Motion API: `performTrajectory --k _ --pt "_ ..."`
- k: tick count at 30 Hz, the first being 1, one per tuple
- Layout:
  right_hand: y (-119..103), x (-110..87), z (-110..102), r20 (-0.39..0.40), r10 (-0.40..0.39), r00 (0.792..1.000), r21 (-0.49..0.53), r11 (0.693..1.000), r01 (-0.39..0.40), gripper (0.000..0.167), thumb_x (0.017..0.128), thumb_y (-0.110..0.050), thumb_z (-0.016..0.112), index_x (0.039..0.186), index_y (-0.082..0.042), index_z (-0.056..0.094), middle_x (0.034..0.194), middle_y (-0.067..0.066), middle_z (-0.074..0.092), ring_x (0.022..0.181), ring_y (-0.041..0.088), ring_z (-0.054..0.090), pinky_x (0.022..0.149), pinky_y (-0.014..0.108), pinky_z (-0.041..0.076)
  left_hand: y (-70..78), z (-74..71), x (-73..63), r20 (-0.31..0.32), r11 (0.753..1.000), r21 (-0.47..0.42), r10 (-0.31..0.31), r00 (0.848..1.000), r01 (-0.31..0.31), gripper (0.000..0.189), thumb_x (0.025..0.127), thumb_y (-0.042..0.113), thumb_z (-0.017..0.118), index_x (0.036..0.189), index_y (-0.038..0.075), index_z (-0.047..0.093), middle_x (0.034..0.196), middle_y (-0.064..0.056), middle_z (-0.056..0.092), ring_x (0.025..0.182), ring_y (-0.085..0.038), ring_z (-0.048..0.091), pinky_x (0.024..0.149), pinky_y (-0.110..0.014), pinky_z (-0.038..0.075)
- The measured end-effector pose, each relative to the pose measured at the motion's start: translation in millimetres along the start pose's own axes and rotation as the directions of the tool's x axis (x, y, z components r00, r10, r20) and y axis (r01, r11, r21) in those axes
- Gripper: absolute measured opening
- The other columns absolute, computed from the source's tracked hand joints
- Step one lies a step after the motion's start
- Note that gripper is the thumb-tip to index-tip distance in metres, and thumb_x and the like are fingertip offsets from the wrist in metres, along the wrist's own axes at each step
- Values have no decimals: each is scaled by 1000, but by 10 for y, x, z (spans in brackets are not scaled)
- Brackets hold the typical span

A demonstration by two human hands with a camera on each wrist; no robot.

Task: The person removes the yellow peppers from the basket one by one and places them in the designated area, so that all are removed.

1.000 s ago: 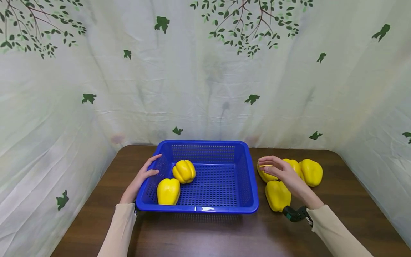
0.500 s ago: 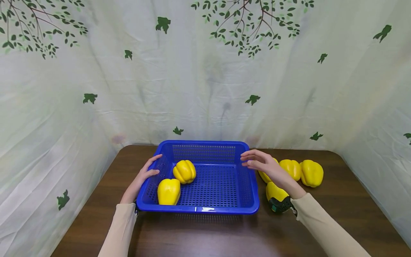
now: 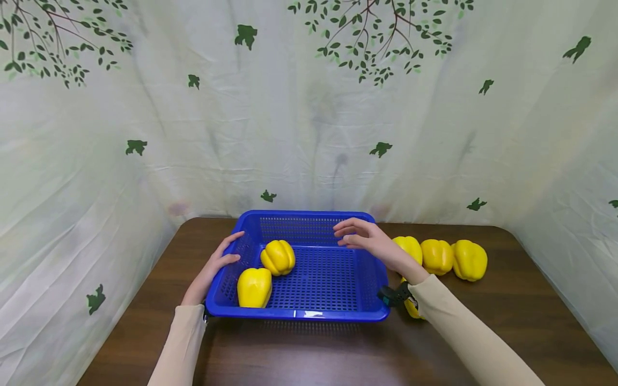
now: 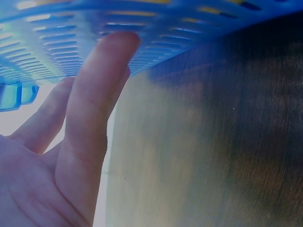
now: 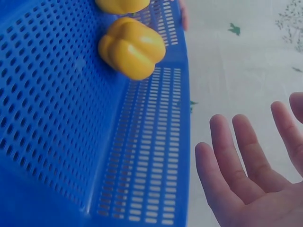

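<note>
A blue plastic basket (image 3: 316, 313) stands on the brown table, and two yellow bell peppers, one farther back (image 3: 278, 258) and one nearer (image 3: 254, 288), lie in its left part. At the basket's left side, my left hand (image 3: 212, 268) touches the rim with fairly straight fingers. In the left wrist view its fingers (image 4: 87, 118) lie against the slotted outer wall. Over the basket's right side hovers my right hand (image 3: 374, 244), fingers spread and holding nothing. The right wrist view also shows this hand (image 5: 255, 184) apart from the basket and peppers.
Right of the basket, three yellow bell peppers stand in a back row: left (image 3: 409, 249), middle (image 3: 436, 256) and right (image 3: 469, 260). Another pepper (image 3: 412, 310) is mostly hidden beneath my right wrist. A leaf-printed curtain (image 3: 309, 134) hangs behind the table (image 3: 309, 359).
My right hand has moved left, from above the loose peppers to over the basket's right side. The left hand and the peppers stay put.
</note>
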State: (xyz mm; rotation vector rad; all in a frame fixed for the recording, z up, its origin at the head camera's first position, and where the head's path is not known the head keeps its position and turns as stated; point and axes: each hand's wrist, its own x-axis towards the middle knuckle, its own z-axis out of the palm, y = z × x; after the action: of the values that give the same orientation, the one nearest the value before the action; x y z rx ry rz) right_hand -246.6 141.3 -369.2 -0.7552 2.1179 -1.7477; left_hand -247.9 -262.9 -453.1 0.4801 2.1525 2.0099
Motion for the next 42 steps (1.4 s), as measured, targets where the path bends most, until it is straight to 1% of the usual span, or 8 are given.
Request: performTrajectory --k 5,11,16,20,25,33,37,42 --pt "27 122 110 19 10 1000 -5 1000 -10 33 99 -9 50 130 2 51 124 19 56 107 30 60 95 50 44 12 10 4 3 1000 -8 -6 1000 6 54 98 5 38 150 10 23 152 -28 14 130 -49 26 89 -27 47" --pt "71 247 253 38 38 999 10 999 -38 33 97 -11 55 128 -1 53 123 16 58 109 34 59 94 47 46 16 12 -1 -1 1000 -3 -8 1000 8 54 98 6 38 150 12 24 152 -27 14 131 -48 26 90 -28 47" --pt "126 355 379 59 44 997 -2 999 -44 34 96 -12 56 128 0 53 126 17 56 110 36 57 95 51 44 5 3 -7 4 1000 -4 -3 1000 3 54 99 5 38 150 13 25 151 -28 15 130 -47 28 91 -29 47" --pt "182 440 462 77 49 996 -11 999 -48 34 96 -13 57 128 -2 53 128 16 55 113 36 55 95 53 43 -9 -11 -6 6 1000 0 11 1000 -11 53 98 5 38 150 14 27 150 -30 16 128 -41 34 90 -29 47" --pt "208 536 564 102 68 992 -32 997 -65 33 96 -14 56 127 -6 55 130 13 55 116 28 53 95 52 43 -14 -24 -1 6 1000 2 30 1000 -30 53 98 3 39 149 14 29 150 -31 16 125 -31 40 90 -27 47" --pt "238 677 691 148 101 984 -83 993 -90 35 96 -14 53 131 -8 54 134 16 50 115 28 52 94 56 42 -5 -5 13 -1 1000 2 9 1000 -9 54 98 4 38 150 9 24 151 -29 14 129 -46 29 89 -26 47" --pt "246 738 744 178 110 978 -99 991 -94 38 96 -11 51 134 -5 51 136 20 47 120 31 47 94 57 41 -9 -4 18 -5 1000 8 7 1000 -7 54 98 4 38 150 9 24 151 -28 14 129 -46 29 90 -26 47" --pt "273 800 802 185 123 975 -141 985 -98 40 94 -10 52 134 -7 51 139 17 44 125 34 41 92 56 42 -5 -2 13 -5 1000 3 8 1000 -8 53 98 5 39 150 11 26 151 -28 14 128 -43 32 89 -26 47"
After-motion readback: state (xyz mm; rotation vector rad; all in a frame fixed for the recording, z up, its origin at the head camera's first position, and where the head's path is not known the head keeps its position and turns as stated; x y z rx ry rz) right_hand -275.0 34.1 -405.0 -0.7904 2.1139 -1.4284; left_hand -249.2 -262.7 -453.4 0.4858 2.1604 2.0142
